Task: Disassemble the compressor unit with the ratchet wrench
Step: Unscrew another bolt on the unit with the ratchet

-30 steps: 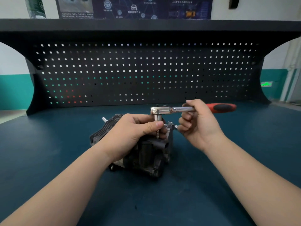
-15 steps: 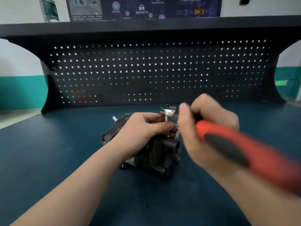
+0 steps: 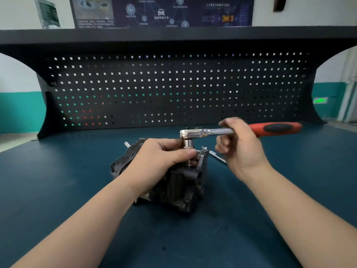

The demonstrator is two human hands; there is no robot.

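Ratchet wrench [image 3: 222,131] swung back rightward – right hand [image 3: 241,146] grips it; left hand [image 3: 160,161] fingers pinch socket [image 3: 187,143]

Dark blue workbench [image 3: 58,190], compressor unit [image 3: 173,188] on it, perhaps a loose bolt [image 3: 217,158]

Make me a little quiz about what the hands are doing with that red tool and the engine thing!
1. True or false: the ratchet wrench lies flat on the table.
2. Which of the hands holds the wrench's metal shaft? A) left hand B) right hand C) neither
3. Fill in: the left hand's thumb and fingers pinch the ____ under the wrench head, on top of the compressor unit.

Key
1. False: it is held level in the air, its head over the compressor.
2. B: the red handle sticks out past that hand to the right.
3. socket
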